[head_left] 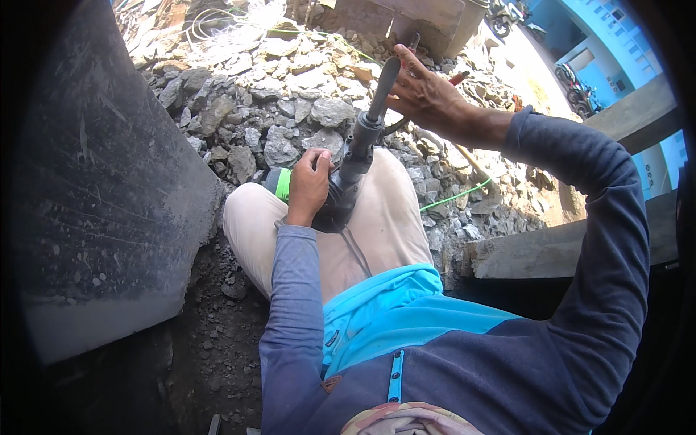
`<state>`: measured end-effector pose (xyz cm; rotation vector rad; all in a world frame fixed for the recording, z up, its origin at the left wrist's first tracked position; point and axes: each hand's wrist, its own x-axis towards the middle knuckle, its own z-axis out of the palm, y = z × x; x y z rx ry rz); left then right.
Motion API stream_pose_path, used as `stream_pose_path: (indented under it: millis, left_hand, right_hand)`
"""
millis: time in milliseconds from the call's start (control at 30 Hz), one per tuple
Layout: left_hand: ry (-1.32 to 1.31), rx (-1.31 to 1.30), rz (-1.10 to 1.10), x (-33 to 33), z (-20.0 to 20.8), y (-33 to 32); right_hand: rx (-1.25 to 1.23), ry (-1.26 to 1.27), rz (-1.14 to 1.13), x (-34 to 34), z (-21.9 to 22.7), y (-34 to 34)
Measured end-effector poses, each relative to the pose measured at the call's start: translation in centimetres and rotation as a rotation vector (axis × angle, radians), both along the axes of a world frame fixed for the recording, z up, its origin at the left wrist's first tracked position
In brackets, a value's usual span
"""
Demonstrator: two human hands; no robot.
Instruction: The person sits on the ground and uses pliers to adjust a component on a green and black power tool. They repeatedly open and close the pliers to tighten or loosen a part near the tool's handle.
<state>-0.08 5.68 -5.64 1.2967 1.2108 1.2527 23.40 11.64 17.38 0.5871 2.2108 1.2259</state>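
Curled left hand [309, 185] against grey power tool [354, 163] between knees [250, 206], could not tell whether gripping, pointed long axis and chisel bit [384, 88] away from lap [377, 261], slightly rightward, spread right hand [435, 100] wide beside the bit, faced broken rubble [225, 119].

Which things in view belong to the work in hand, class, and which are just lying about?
Seems part of the work:
power tool, held by the left hand
its long grey bit, beside the right hand

Seems just about:
broken stones
green cord
parked motorbikes in the background
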Motion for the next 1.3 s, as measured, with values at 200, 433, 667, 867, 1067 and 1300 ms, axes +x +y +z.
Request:
stream_pose_path:
  millis: [200, 433, 667, 867, 1067, 1300]
  left_hand:
    - [-0.006, -0.014, 0.000, 0.0, 0.0, 0.0]
    - [0.001, -0.010, -0.004, 0.0, 0.1, -0.1]
    - [0.017, -0.005, -0.006, -0.2, 0.5, -0.3]
    - [0.026, -0.017, 0.007, -0.4, 0.4, -0.5]
    - [0.172, 0.110, 0.023, 0.7, 1.1, -0.6]
    - [0.989, 0.135, 0.159, 1.2, 2.3, -4.7]
  right_hand:
    - [-0.001, 0.052, 0.058, 0.4, -0.5, 0.4]
    - [0.005, 0.018, -0.006, -0.1, -0.1, -0.6]
    - [0.007, 0.045, -0.081, -0.6, 0.7, -3.4]
    - [-0.228, 0.122, -0.259, 1.8, 0.7, -5.8]
    - [-1.160, 0.125, -0.983, 6.6, -1.7, -1.9]
    - [-1.820, 0.895, -1.455, 11.5, -9.3, -6.9]
